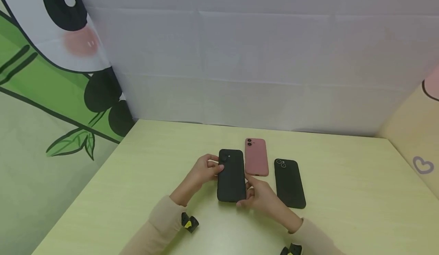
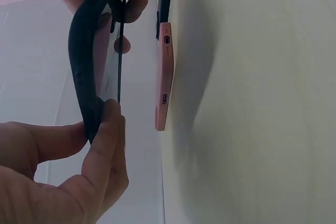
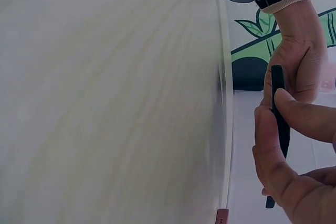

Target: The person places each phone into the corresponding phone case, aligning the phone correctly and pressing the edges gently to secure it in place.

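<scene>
A black phone case [image 1: 231,177] is held up off the table between both hands, its back with a camera area facing the head camera. My left hand [image 1: 205,170] pinches its upper left edge between thumb and fingers. My right hand [image 1: 258,196] grips the lower right edge. In the left wrist view one dark edge of the case [image 2: 83,61] bows outward, with a light gap between it and a thin straight dark edge. Seen edge-on in the right wrist view, the case [image 3: 281,124] is slim. I cannot tell whether a phone is inside.
Behind and right of the held case lies a pink phone [image 1: 256,157], camera lenses up. Further right lies another black phone [image 1: 289,184], partly behind the right hand. The pale table [image 1: 164,144] meets a white wall cloth [image 1: 240,56] at its back edge.
</scene>
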### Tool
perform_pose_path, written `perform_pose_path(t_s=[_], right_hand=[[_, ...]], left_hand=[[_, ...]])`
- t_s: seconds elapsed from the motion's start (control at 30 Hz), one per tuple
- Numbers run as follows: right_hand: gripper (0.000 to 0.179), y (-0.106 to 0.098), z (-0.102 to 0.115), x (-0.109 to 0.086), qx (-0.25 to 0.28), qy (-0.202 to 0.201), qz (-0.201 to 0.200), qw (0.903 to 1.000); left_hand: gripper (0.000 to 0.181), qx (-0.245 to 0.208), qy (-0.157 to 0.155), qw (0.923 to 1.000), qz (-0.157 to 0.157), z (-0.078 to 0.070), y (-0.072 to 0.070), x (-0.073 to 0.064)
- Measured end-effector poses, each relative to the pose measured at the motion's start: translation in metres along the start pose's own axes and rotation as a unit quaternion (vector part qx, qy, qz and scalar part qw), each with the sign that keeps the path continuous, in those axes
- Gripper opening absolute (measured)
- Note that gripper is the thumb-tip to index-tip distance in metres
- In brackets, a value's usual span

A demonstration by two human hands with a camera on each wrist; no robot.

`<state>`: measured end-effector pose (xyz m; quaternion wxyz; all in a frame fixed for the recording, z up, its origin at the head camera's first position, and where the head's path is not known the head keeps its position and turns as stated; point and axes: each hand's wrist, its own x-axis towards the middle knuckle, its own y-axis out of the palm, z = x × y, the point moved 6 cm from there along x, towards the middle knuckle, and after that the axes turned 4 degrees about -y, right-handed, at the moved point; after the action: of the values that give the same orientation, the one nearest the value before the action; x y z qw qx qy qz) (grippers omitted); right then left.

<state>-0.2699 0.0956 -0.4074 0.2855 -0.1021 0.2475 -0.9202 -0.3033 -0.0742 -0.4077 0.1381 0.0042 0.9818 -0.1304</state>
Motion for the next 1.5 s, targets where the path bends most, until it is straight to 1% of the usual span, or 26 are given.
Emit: perform_pose_path(t_s=[0.13, 0.27, 0.37, 0.43, 0.57, 0.63, 0.8, 0.93, 1.03, 1.07, 1.2, 1.27, 1.3, 1.4, 1.5], right_hand=[[0.083, 0.004, -0.001, -0.001, -0.037, 0.014, 0.029, 0.9988], [0.08, 0.008, -0.001, -0.001, -0.064, 0.021, 0.056, 0.9962], [0.074, 0.01, -0.001, -0.002, -0.077, 0.019, 0.068, 0.9945], [0.063, 0.011, -0.001, -0.002, -0.084, 0.009, 0.074, 0.9937], [0.041, 0.014, -0.002, -0.003, -0.09, -0.012, 0.081, 0.9925], [0.038, 0.016, -0.003, -0.003, -0.094, -0.017, 0.085, 0.9919], [0.036, 0.02, -0.004, -0.004, -0.08, -0.009, 0.098, 0.9919], [0.035, 0.023, -0.003, -0.006, -0.055, 0.009, 0.105, 0.9929], [0.036, 0.026, -0.004, -0.007, -0.038, 0.024, 0.108, 0.9932], [0.036, 0.027, -0.003, -0.007, -0.033, 0.028, 0.109, 0.9931], [0.039, 0.028, -0.004, -0.007, -0.029, 0.046, 0.113, 0.9921], [0.039, 0.027, -0.005, -0.007, -0.036, 0.053, 0.116, 0.9912], [0.042, 0.027, -0.005, -0.007, -0.04, 0.052, 0.117, 0.9909], [0.056, 0.023, -0.006, -0.009, -0.063, 0.033, 0.116, 0.9907], [0.071, 0.015, -0.005, -0.014, -0.082, 0.013, 0.11, 0.9905]], left_hand=[[0.034, 0.058, -0.015, 0.9982, -0.001, 0.005, 0.002, -0.002], [0.032, 0.115, -0.025, 0.993, 0.002, 0.01, 0.004, -0.004], [0.032, 0.15, -0.024, 0.9884, 0.001, 0.012, 0.006, -0.005], [0.031, 0.178, -0.018, 0.9839, -0.006, 0.012, 0.006, -0.006], [0.027, 0.24, 0.004, 0.9707, -0.015, 0.01, 0.006, -0.008], [0.024, 0.262, 0.013, 0.9647, -0.017, 0.009, 0.007, -0.009], [0.018, 0.307, 0.039, 0.9505, -0.024, 0.004, 0.008, -0.012], [0.017, 0.345, 0.064, 0.9354, -0.04, -0.001, 0.012, -0.016], [0.021, 0.367, 0.072, 0.9259, -0.051, -0.003, 0.013, -0.018], [0.022, 0.373, 0.07, 0.9236, -0.055, -0.003, 0.014, -0.019], [0.026, 0.381, 0.051, 0.9207, -0.065, -0.002, 0.014, -0.018], [0.026, 0.381, 0.046, 0.9211, -0.065, -0.002, 0.015, -0.017], [0.026, 0.381, 0.044, 0.9215, -0.064, -0.001, 0.015, -0.017], [0.024, 0.387, 0.051, 0.9192, -0.055, 0.0, 0.016, -0.018], [0.019, 0.398, 0.064, 0.9137, -0.052, 0.001, 0.014, -0.021]])
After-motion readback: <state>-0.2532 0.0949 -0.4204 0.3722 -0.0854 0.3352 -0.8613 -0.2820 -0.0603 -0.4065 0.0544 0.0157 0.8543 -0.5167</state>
